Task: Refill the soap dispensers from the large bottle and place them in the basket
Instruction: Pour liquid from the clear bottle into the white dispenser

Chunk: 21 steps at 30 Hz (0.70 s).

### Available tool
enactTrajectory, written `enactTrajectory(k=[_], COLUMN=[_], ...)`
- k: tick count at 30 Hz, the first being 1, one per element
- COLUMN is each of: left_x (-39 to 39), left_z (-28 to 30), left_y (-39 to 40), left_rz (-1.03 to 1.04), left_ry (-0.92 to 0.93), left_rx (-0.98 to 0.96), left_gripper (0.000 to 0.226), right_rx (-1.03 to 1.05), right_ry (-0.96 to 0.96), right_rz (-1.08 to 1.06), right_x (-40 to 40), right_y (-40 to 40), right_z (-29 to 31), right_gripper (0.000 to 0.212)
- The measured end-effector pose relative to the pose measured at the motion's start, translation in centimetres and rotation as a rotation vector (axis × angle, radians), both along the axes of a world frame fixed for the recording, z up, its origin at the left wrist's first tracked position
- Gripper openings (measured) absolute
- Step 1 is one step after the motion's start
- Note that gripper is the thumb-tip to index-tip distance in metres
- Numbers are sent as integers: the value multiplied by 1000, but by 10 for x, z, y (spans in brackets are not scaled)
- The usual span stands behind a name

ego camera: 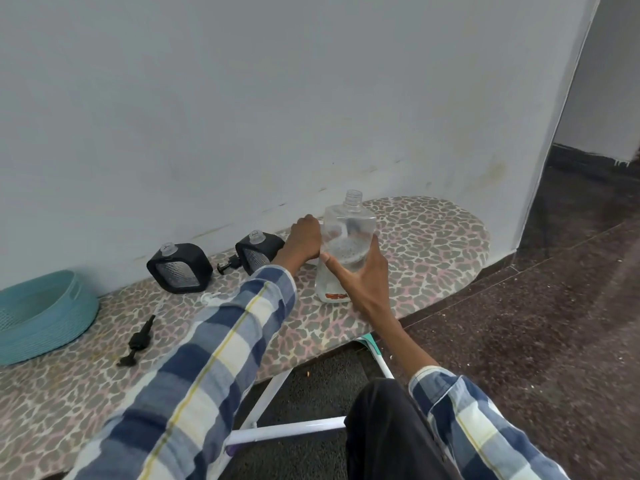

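The large clear bottle [349, 223] stands upright on the ironing board [433, 244], uncapped and partly full of clear liquid. My left hand [304, 240] grips its left side, fingers curled round the handle area. My right hand [363, 282] holds the front and right side, thumb laid across the front. Two black square soap dispensers [180, 268] [258, 251] lie tilted by the wall with open necks. One black pump head [138, 341] lies loose on the board; another [228, 265] sits between the dispensers. The teal basket [41, 313] stands at the far left.
A white cap or pump piece [211, 297] lies near my left sleeve. The white wall runs right behind the board. The board's white legs [287, 427] and dark speckled floor [536, 306] are below and to the right.
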<state>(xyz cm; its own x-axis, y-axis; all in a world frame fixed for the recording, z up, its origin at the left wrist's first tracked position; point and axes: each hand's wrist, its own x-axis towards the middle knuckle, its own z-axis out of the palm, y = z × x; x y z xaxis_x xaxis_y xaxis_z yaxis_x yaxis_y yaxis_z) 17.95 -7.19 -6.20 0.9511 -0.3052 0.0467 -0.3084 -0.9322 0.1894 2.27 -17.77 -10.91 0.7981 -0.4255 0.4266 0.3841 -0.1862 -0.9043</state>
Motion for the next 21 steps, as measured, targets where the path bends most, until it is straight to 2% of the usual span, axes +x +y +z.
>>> enactTrajectory(k=[5, 8, 11, 12, 15, 16, 21], left_x=[-8, -9, -21, -25, -36, -40, -63], left_z=[5, 6, 14, 16, 24, 29, 55], left_y=[-10, -9, -10, -9, 0, 5, 35], left_rz=[16, 89, 130, 136, 119, 109, 102], left_ry=[53, 92, 37, -5, -146, -190, -246], left_rx=[119, 79, -134, -223, -464, -540, -898], left_gripper=[46, 50, 47, 56, 105, 111, 111], right_rx=[27, 12, 6, 6, 13, 15, -19], right_ry=[-6, -7, -20, -22, -22, -22, -13], right_rz=[-19, -38, -45, -48, -45, -45, -29], right_x=[-1, 0, 0, 0, 0, 0, -4], right_y=[-1, -1, -2, -2, -1, 0, 4], right_z=[1, 0, 1, 1, 0, 0, 5], right_gripper=[80, 85, 88, 88, 83, 81, 83])
